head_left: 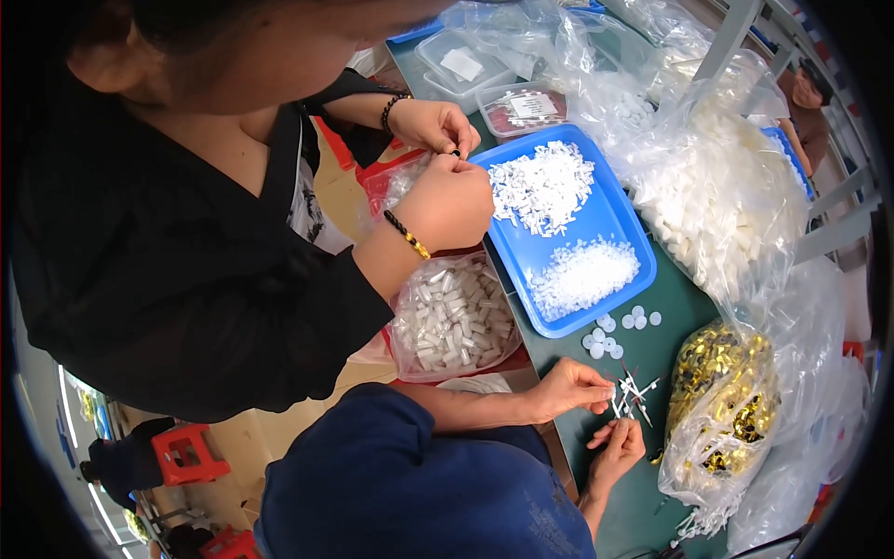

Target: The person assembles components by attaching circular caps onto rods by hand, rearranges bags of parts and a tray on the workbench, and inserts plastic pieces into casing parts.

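My left hand [570, 389] is closed in a pinch at the table's near edge, thumb and fingertips together by a small cluster of thin sticks with white sleeves [633, 399]. What it pinches is too small to make out. Just below, my right hand [618, 451] has its thumb and forefinger brought together at the cluster's lower end, and a small white piece shows at the fingertips. Beyond my left hand lie several translucent white discs [598, 343]. A blue tray [639, 207] holds a heap of short white tubes [549, 186] and a heap of small translucent pieces [587, 278].
A clear bag of gold and black pieces [722, 396] stands right of my hands. Large plastic bags of white parts [717, 210] fill the far side. A co-worker in black [186, 252] handles a small dark piece beside the tray. A bag of white cylinders [454, 321] sits below the table edge.
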